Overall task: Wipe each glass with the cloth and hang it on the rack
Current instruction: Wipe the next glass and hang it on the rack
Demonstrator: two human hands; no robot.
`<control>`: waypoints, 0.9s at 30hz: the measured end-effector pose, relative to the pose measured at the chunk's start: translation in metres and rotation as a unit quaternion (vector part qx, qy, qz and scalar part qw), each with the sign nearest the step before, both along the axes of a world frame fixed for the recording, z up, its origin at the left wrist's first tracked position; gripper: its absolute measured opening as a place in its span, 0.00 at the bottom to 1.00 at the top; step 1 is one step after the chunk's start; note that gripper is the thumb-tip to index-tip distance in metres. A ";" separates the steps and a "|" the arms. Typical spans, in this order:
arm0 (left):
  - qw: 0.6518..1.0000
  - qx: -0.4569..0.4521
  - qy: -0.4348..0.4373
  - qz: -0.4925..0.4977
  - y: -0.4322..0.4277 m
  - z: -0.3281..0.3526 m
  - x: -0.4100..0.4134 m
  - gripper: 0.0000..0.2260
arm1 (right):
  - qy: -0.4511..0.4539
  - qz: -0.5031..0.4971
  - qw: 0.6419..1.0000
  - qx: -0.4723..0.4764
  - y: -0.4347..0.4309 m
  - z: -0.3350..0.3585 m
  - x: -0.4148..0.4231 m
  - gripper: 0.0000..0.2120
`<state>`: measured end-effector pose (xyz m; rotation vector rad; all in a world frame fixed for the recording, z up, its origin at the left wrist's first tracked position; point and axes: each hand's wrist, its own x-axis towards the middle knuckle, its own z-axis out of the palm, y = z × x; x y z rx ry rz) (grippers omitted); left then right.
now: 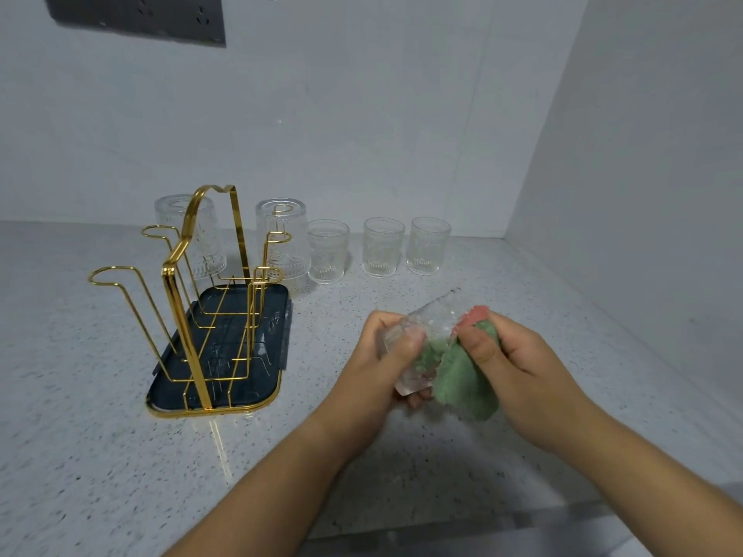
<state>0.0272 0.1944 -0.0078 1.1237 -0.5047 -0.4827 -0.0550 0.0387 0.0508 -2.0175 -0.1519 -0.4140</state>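
Note:
My left hand (378,355) grips a clear ribbed glass (432,323), tilted with its mouth toward the upper right. My right hand (518,363) holds a green and pink cloth (458,371) pressed against the glass's side and mouth. A gold wire rack (189,291) on a dark tray (249,391) stands to the left. Two glasses hang upside down on its far pegs, one at the left (205,243) and one at the right (283,239). Three upright glasses (327,251) (382,247) (428,245) stand in a row by the back wall.
The speckled countertop (100,436) meets a grey wall behind and a side wall (643,195) on the right. A dark socket panel (136,14) is on the back wall at upper left. The counter's front edge runs below my arms.

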 end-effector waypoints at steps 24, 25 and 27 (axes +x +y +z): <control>0.946 0.151 -0.271 0.090 0.000 -0.014 0.001 0.31 | 0.066 -0.087 0.986 0.129 -0.008 -0.005 0.010 0.23; 0.934 0.163 -0.300 0.103 0.000 -0.015 0.002 0.32 | 0.078 -0.088 0.982 0.148 -0.009 -0.007 0.011 0.25; 0.957 0.130 -0.253 0.062 0.001 -0.014 0.002 0.34 | 0.064 -0.099 0.981 0.152 -0.008 -0.008 0.010 0.28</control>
